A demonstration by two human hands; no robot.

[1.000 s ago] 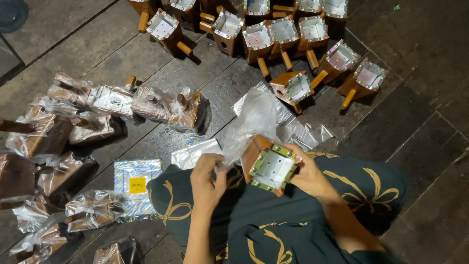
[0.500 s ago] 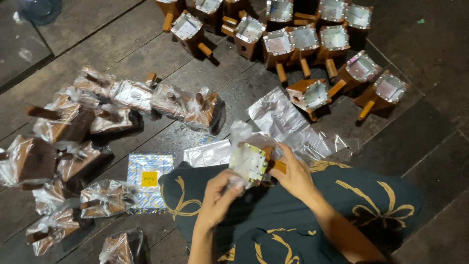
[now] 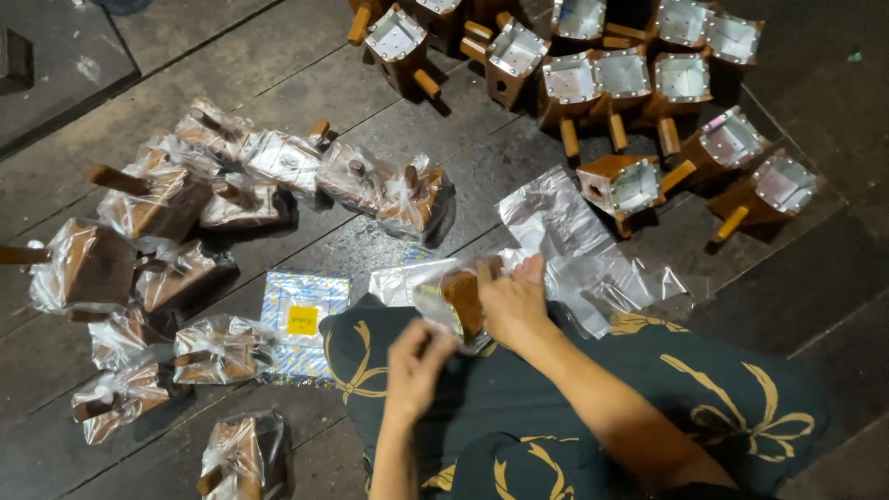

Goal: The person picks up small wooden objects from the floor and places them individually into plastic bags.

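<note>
A: Quick pass. Right hand (image 3: 512, 301) is clasped over the top of a wooden block (image 3: 460, 301) that sits half inside a clear plastic bag (image 3: 435, 298), held over the lap just at 6 o'clock of frame centre. Left hand (image 3: 417, 356) pinches the bag's lower edge at 7 o'clock from the block.

B: Handling?

A: My read — the block is stiff and solid, probably has some heft; grip it across the flat sides, as the right hand does. The bag is thin, soft and slippery, likely to crumple, so it wants pinching at the mouth. A metal-lined face could snag the film — a guess.

B: Surroundings?

A: Loose empty bags (image 3: 565, 231) lie on the plank floor (image 3: 278, 83) at 2 o'clock from the hands, touching the knee. Unwrapped blocks with pegs (image 3: 639, 83) cluster at 12 to 2 o'clock, well apart. Bagged blocks (image 3: 167, 204) pile from 9 to 11 o'clock, more at 8. A flat blue-and-yellow packet (image 3: 301, 319) lies just beside the left knee at 9 o'clock.

B: Anything in the way?

A: No — only the loose film is close by.
</note>
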